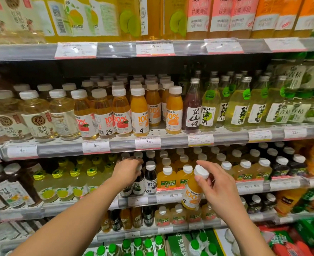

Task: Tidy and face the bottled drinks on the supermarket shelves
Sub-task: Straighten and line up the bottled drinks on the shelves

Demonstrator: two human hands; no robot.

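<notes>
Orange juice up front: the right hand (216, 185) grips a small orange bottle (193, 193) by its white cap, tilted, off the shelf, its label reading "100%" with a "4" beneath. Over to the left hand (128, 170), fingers curled over the top of a dark bottle (138, 183) standing in the lower shelf row; "100%" shows on its label too, and on the dark bottle just beside it. Next along, orange bottles marked "100% NFC" (166, 179). One shelf up, matching orange "100%" bottles (174, 111) stand beside apple-pictured "100%" ones (122, 112). Price tags there read "5.80" (148, 142). Green-tagged pale bottles (209, 108) carry Chinese lettering.
</notes>
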